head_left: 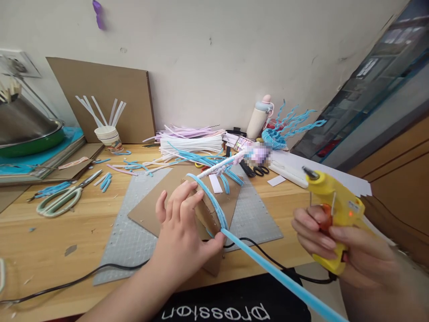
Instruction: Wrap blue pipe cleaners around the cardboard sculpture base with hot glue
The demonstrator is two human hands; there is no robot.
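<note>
Centre of the frame: a small cardboard piece (207,213), its rim edged with a fuzzy blue pipe cleaner (268,265) whose long free end slants to the lower right. My left hand (184,237) clamps the piece between thumb and fingertips. It should be light; the board stiffish but easily dented, the fuzz soft and bendy, so the bare cardboard seems best to grip. At right, my right hand (355,246) wraps around a yellow glue gun (335,190), well apart from the piece. Scissors (80,186) lie at left.
</note>
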